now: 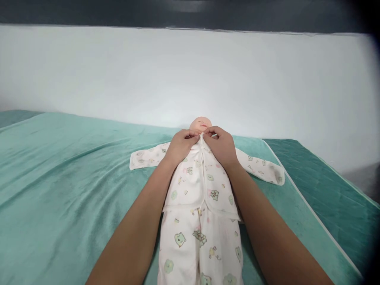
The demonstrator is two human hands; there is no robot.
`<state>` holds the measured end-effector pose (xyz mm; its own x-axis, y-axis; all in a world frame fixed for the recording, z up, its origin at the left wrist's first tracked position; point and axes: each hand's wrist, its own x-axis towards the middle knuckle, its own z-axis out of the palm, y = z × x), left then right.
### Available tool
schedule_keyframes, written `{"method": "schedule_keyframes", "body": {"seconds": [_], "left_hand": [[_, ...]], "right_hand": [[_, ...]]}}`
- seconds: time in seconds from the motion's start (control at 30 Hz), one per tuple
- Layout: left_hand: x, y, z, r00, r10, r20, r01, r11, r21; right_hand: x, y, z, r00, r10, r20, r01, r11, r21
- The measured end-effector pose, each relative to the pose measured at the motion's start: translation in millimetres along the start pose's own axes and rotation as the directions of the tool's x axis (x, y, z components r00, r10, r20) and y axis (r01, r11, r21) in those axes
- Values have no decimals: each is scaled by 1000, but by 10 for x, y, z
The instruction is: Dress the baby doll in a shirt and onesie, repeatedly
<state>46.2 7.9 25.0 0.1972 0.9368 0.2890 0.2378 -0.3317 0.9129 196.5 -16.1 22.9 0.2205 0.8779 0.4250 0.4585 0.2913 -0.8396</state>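
A baby doll [199, 123] lies on its back, dressed in a white baby jacket [190, 186] printed with green bears, and matching pants [181, 253]. Its sleeves stretch out to both sides. At the jacket's neckline, my left hand [182, 145] pinches the left front edge between thumb and fingers. My right hand [221, 144] pinches the other front edge right beside it, so the two edges meet under the doll's chin. Below the hands the front edges lie close together and part slightly at the hem. Any fastener at the collar is hidden by my fingertips.
A light green blanket [74, 190] with soft folds covers the surface under the doll. Darker green quilted bedding [332, 190] shows at the right. Behind the doll's head rises a white wall [148, 75] with a dark band [118, 14] along the top.
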Motion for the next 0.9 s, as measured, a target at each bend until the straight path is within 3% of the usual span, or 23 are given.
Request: {"method": "schedule_keyframes", "body": {"seconds": [0.2,0.37,0.53,0.9], "left_hand": [[-31,64,-16,1000,-31,-4,31,997,75],[-44,55,-23,999,-49,2,49,999,17],[-37,45,-21,1000,-26,-10,27,998,62],[-40,31,-21,999,-24,-25,25,999,42]], "right_hand": [[-46,-69,-10,999,-36,20,36,999,6],[-62,-78,-16,1000,-25,1,25,1000,-3],[-58,-68,-16,1000,-16,-25,16,1000,6],[-66,-72,-30,1000,-9,9,8,1000,25]]}}
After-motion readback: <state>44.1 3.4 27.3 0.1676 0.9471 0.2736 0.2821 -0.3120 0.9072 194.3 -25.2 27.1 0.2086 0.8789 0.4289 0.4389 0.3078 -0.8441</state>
